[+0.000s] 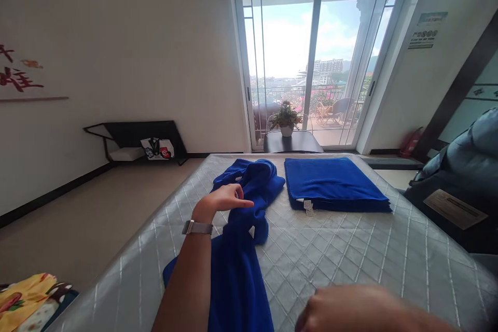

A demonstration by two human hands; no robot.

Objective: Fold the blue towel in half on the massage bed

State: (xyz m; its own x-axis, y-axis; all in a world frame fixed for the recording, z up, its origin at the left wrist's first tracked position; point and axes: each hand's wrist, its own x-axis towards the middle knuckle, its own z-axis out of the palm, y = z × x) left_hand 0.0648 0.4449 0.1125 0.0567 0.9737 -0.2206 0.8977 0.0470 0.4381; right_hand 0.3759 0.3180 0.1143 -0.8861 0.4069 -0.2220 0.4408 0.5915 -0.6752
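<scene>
A rumpled blue cloth (237, 270), like a towel or blanket, lies lengthwise on the quilted silver-grey mattress (322, 254), bunched at its far end. Over that bunched part hovers my left hand (225, 198), with a watch band on the wrist. Its fingers bend downward, apart from the outstretched thumb, and nothing shows between them. Low in the view, my right hand (330, 308) is over the mattress, right of the cloth. It is smeared by motion, and its fingers are mostly hidden. A neat folded blue stack (334, 181) with white labels lies to the far right.
Beyond the mattress stand a dark chair (293, 141) with a potted plant (287, 120) and a sliding glass door (317, 57). A dark padded seat (467, 166) flanks the right side. Patterned fabric (31, 301) lies at lower left.
</scene>
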